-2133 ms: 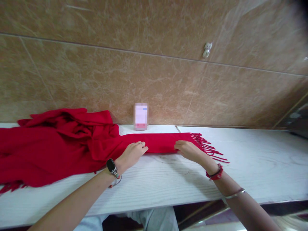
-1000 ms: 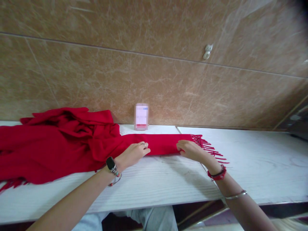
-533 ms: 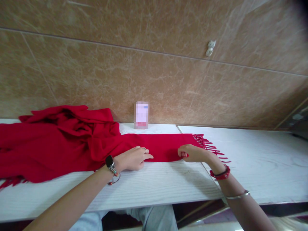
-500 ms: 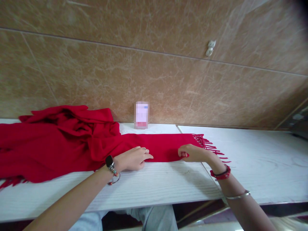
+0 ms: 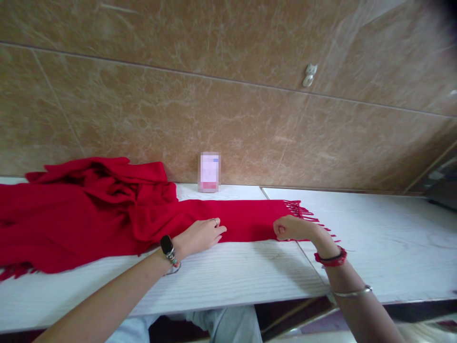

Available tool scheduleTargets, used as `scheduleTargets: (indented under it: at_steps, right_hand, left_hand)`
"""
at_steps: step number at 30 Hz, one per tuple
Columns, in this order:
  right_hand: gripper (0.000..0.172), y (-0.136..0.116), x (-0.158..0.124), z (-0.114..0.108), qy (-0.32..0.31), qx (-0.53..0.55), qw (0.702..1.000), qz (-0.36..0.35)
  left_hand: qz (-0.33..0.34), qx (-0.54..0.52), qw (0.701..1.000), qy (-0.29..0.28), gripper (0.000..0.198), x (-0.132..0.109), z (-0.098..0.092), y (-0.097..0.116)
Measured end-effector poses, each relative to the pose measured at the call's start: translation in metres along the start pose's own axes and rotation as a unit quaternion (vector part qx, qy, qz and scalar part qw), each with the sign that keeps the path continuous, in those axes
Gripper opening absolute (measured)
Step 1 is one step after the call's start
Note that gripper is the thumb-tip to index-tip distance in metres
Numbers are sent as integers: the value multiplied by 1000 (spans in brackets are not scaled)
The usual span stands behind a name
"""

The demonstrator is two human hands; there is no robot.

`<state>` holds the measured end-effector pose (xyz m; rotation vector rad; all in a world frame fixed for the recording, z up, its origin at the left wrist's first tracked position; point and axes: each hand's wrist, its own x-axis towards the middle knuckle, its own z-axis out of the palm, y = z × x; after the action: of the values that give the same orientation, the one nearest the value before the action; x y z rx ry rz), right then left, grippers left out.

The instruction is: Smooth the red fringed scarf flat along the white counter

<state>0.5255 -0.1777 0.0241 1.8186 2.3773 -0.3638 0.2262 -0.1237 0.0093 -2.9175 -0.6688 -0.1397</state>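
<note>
A long red scarf (image 5: pixel 246 214) with a fringed end lies across the white tabletop, flat and narrow on the right, bunched into a loose heap on the left. Resting on the near part of the flat strip is my left hand (image 5: pixel 204 234), its fingers loosely stretched and a ring on one of them. Close to the fringe, my right hand (image 5: pixel 291 227) is curled closed at the scarf's near edge, with its fingertips tucked in against the red cloth. The palms of both hands are hidden.
A small pixelated pink-and-white object (image 5: pixel 209 172) stands at the back against the brown marbled wall (image 5: pixel 171 119). A white cat-shaped hook (image 5: pixel 310 75) is fixed higher up. The white tabletop (image 5: pixel 228 271) has a seam right of centre, and a dark object (image 5: pixel 442 197) sits far right.
My right hand has slid slightly right along the scarf's near edge toward the fringe. My left hand's fingers have shifted a little and loosened; the scarf lies almost as before.
</note>
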Motion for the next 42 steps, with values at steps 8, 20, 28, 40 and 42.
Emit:
scheduleTargets:
  at_steps: [8,20,28,40,42]
  right_hand:
    - [20,-7,1,-3,51,50,996,-47]
    - [26,-2,16,4,83,-54,995,-26]
    - [26,20,-16,25,133,-102,986,28]
    - [24,60,-37,27,289,-210,931,73]
    - [24,61,-40,31,278,-224,932,54]
  left_hand:
    - [108,-53,993,20,31,1,4,1]
    - [-11,-30,999,39,31,5,6,-13]
    - [34,-34,999,25,30,2,3,-14]
    - [24,-16,997,65,33,1,-2,-17]
    - [42,-43,997,43,34,-1,-3,-18]
